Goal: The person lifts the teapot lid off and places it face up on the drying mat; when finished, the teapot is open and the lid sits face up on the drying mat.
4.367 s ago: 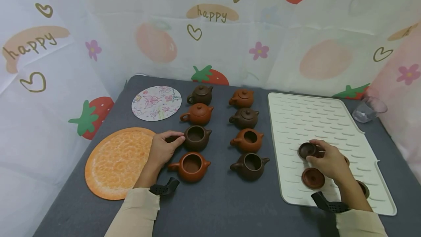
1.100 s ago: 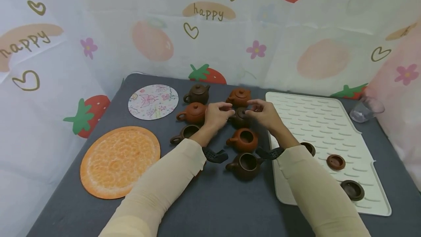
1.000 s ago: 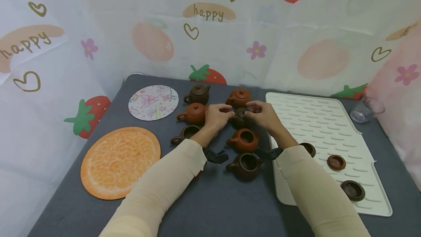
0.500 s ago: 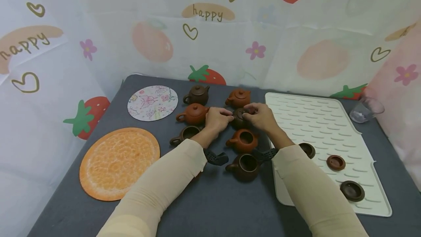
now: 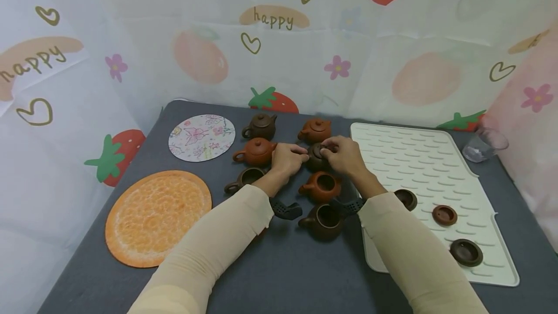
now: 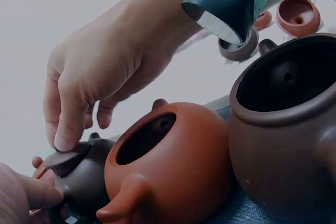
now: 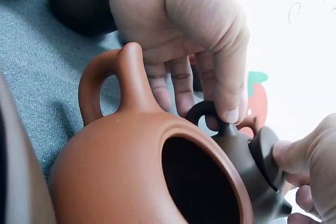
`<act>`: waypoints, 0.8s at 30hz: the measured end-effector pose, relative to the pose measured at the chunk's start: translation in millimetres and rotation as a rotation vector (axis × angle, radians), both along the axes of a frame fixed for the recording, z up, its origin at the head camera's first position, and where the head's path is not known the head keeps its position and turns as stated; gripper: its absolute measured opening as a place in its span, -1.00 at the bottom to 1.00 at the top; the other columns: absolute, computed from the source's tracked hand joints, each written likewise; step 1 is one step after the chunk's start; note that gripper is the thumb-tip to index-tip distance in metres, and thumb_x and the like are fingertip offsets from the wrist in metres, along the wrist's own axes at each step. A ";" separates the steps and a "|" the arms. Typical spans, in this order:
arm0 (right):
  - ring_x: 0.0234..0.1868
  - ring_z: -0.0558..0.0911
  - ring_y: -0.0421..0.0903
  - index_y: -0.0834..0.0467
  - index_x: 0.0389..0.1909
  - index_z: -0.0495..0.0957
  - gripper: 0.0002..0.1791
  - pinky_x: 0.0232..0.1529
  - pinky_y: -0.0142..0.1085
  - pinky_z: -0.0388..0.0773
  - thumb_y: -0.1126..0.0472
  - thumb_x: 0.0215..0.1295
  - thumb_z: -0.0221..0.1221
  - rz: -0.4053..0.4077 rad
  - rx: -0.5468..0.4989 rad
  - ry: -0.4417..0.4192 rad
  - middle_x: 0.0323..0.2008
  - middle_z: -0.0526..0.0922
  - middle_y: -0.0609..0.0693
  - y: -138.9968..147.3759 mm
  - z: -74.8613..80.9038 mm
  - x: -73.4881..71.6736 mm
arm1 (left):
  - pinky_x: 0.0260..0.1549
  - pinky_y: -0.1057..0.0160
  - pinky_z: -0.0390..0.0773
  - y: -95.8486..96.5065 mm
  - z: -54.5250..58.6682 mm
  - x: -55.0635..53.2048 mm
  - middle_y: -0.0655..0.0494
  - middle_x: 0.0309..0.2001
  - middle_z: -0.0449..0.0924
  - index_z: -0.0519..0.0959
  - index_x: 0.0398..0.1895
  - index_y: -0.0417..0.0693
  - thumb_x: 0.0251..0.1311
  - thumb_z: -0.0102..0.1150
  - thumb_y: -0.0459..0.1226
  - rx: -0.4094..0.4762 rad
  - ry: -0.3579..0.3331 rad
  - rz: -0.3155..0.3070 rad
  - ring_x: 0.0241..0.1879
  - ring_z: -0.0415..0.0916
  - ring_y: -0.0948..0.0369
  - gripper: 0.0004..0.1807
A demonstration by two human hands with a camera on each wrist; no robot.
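Note:
The left hand pinches the handle of a dark brown teapot between thumb and fingers, in the right column of teapots. Opposite it, the right hand holds the lid of the same teapot by thumb and fingers. Both wrist views show this lid at the teapot's mouth, a little tilted against the rim. An orange-brown teapot with an uncovered mouth stands just in front. Nearer the person is a dark uncovered teapot. Behind the hands sits a lidded orange-brown teapot.
The left column holds a lidded dark teapot, a lidded reddish teapot and others partly behind the left arm. A white ridged mat on the right carries several lids. A bread-patterned round mat and clear cup flank them.
The left hand has left an uncovered teapot in the left column, the right hand the lids on the mat. Both came to the dark teapot; the right hand then lowered onto its lid.

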State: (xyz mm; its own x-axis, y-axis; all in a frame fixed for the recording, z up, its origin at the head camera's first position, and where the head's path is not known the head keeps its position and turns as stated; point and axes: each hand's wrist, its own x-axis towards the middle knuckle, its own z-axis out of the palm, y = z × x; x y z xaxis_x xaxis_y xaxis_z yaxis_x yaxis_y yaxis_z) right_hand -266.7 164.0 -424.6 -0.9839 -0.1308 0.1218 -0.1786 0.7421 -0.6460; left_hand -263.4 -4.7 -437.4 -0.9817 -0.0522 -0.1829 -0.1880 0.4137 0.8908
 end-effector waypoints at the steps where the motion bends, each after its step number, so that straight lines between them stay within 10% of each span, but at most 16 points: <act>1: -0.21 0.59 0.10 0.25 -0.13 0.66 -0.81 -0.20 -0.05 0.51 0.24 0.32 0.22 -0.008 -0.008 0.002 -0.22 0.64 0.16 0.4 -0.1 0.4 | -0.29 0.14 0.52 0.1 0.0 -0.1 0.18 -0.27 0.61 0.77 -0.35 0.06 0.16 0.36 -0.24 -0.001 -0.001 0.000 -0.25 0.50 0.15 -0.96; 8: -0.32 0.59 0.02 0.22 -0.21 0.66 -0.79 -0.30 -0.12 0.50 0.14 0.35 0.20 -0.064 -0.140 0.009 -0.34 0.66 0.10 6.2 -0.5 2.2 | -0.28 0.13 0.52 0.3 0.4 -0.6 0.17 -0.26 0.59 0.76 -0.36 0.05 0.16 0.36 -0.25 0.004 -0.013 0.002 -0.23 0.49 0.14 -0.96; 17: -0.40 0.58 0.01 0.32 -0.30 0.55 -0.83 -0.35 -0.18 0.57 0.26 0.21 0.15 -0.149 -0.563 -0.181 -0.40 0.61 0.19 11.7 -0.9 3.0 | -0.28 0.12 0.50 -0.2 0.9 0.7 0.15 -0.23 0.59 0.76 -0.35 0.04 0.15 0.37 -0.25 0.017 -0.020 -0.002 -0.22 0.47 0.12 -0.96; 24: -0.37 0.61 0.01 0.22 0.11 0.45 -0.66 -0.23 -0.12 0.56 0.34 0.32 0.07 -0.117 -0.848 -0.289 -0.32 0.60 0.19 15.7 0.3 2.4 | -0.31 0.13 0.51 -0.4 0.9 0.5 0.17 -0.25 0.59 0.76 -0.35 0.04 0.16 0.36 -0.26 0.021 -0.024 -0.007 -0.24 0.48 0.13 -0.96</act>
